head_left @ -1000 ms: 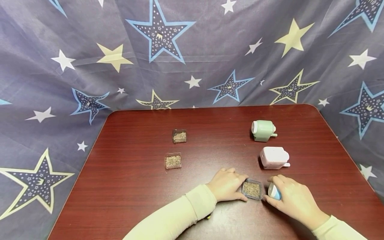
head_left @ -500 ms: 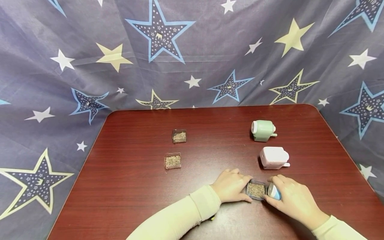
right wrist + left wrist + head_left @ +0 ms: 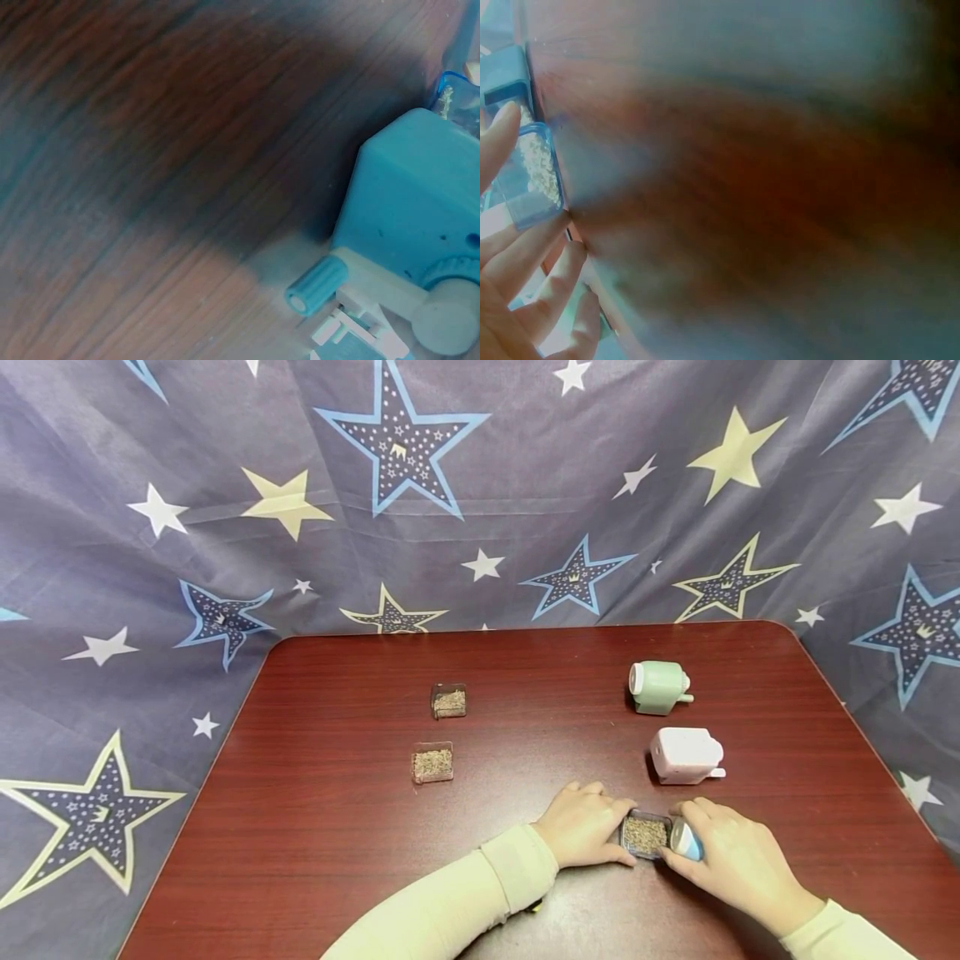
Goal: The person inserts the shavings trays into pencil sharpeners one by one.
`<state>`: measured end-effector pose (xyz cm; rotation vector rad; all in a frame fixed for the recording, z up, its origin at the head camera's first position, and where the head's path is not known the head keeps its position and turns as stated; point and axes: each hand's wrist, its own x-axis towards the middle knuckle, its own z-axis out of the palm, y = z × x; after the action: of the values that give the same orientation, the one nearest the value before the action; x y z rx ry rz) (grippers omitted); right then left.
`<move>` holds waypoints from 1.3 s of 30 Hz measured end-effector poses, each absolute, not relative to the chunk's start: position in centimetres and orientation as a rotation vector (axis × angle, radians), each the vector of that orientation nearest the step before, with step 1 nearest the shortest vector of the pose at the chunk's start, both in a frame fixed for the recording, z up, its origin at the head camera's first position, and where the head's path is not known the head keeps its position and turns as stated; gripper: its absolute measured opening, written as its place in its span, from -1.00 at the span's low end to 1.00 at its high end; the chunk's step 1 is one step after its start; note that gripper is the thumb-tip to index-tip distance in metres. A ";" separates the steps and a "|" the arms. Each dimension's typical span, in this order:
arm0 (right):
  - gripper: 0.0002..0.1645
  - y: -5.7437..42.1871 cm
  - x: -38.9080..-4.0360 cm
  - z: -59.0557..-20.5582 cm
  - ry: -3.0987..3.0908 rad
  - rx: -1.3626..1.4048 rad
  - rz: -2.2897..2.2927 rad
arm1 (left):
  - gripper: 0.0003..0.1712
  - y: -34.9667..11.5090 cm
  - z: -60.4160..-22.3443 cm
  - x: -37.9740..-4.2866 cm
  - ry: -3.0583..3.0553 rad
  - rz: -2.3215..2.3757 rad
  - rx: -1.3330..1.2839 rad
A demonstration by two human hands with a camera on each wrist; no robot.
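My left hand (image 3: 583, 827) pinches a small clear drawer (image 3: 646, 836) of pencil shavings between thumb and fingers. In the left wrist view the drawer (image 3: 536, 176) shows pale shavings, with the blue sharpener body (image 3: 506, 71) right beyond it. My right hand (image 3: 738, 860) grips a blue crank pencil sharpener (image 3: 420, 187), its white round end (image 3: 681, 837) facing the drawer. The drawer's far edge lies right at the sharpener's end. A crank handle (image 3: 319, 285) sticks out at the sharpener's other end. The right palm hides most of the body in the head view.
A pink sharpener (image 3: 686, 755) and a green sharpener (image 3: 658, 687) stand behind my right hand. Two more clear drawers with shavings, a nearer drawer (image 3: 432, 763) and a farther drawer (image 3: 449, 702), lie left of centre on the red-brown table (image 3: 300, 843). A star-patterned cloth (image 3: 480, 502) hangs behind.
My left hand has slid the drawer to the right, closing the gap to the blue sharpener. The right hand and the sharpener have stayed in place.
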<state>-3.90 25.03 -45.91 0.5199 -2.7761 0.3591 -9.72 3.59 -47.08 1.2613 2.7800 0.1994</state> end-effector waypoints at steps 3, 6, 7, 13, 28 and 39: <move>-0.46 25.0 -3.9 -45.9 -2.780 0.515 0.359 | -0.12 3.6 -47.2 -9.8 2.783 0.200 1.259; -0.45 25.0 -3.9 -45.9 -2.778 0.516 0.355 | -0.12 3.6 -47.2 -9.8 2.786 0.198 1.255; -0.46 25.0 -3.9 -46.0 -2.770 0.517 0.354 | -0.13 3.6 -47.2 -9.8 2.787 0.196 1.254; -0.52 25.1 -4.1 -46.4 -2.683 0.533 0.355 | -0.13 3.6 -47.2 -9.7 2.797 0.175 1.254; -0.64 25.2 -4.2 -46.4 -2.651 0.537 0.388 | -0.11 3.7 -46.8 -9.7 2.806 0.175 1.270; -0.64 25.1 -4.2 -46.5 -2.633 0.546 0.391 | -0.08 3.8 -47.1 -9.8 2.825 0.167 1.272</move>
<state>-4.16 25.12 -46.50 0.5456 -2.6331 0.3908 -9.79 3.76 -47.06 1.2715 2.8245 0.1672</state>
